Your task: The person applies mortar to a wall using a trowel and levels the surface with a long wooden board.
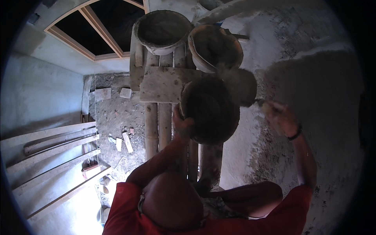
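My left hand (183, 122) grips the near-left rim of a dark, mortar-crusted tub (211, 113), which tilts above the wooden platform. Its inside is dark, so I cannot tell how much it holds. To its right, my right hand (281, 118) is closed round the handle of a trowel (244, 88). The trowel's broad grey blade is at the tub's far-right rim and looks coated with mortar. Just beyond stands a mortar-smeared bucket (199, 58) with grey mix inside. Another bucket (160, 51), wide and caked with mortar, stands farther left.
Beneath the tub are a board (160, 86) and round poles (151, 129) of the raised platform. A plastered wall (243, 156) with a darker patch runs along the right. Debris lies on the floor (119, 113) below left, near long planks (51, 135). A wooden frame (100, 31) is at upper left.
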Demonstrator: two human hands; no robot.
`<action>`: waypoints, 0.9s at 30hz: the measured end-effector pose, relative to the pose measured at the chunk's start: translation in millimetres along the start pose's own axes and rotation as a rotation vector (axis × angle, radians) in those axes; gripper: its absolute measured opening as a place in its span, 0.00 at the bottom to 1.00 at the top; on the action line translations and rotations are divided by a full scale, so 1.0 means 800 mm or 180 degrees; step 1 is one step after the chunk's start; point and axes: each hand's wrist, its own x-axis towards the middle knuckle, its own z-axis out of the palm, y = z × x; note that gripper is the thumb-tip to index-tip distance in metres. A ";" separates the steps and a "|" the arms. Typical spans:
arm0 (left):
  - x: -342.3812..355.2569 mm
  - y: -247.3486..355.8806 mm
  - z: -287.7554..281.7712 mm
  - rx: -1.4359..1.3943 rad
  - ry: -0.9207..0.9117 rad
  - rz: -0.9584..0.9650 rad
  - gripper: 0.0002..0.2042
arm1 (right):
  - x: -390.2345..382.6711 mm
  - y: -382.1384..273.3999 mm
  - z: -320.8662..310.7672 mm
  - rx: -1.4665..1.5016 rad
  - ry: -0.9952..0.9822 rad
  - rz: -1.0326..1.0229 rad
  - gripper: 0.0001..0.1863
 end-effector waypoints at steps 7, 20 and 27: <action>-0.002 -0.005 -0.003 0.0024 -0.0145 0.0103 0.33 | -0.002 0.045 0.083 -0.1510 -0.0176 -0.0816 0.23; 0.001 -0.004 -0.008 0.0613 -0.0068 0.0299 0.31 | 0.003 0.080 0.126 -0.4199 -0.0291 -0.1086 0.21; -0.004 -0.012 -0.022 0.0210 -0.0293 0.0264 0.32 | 0.032 0.070 0.126 -0.4282 0.0358 -0.1196 0.13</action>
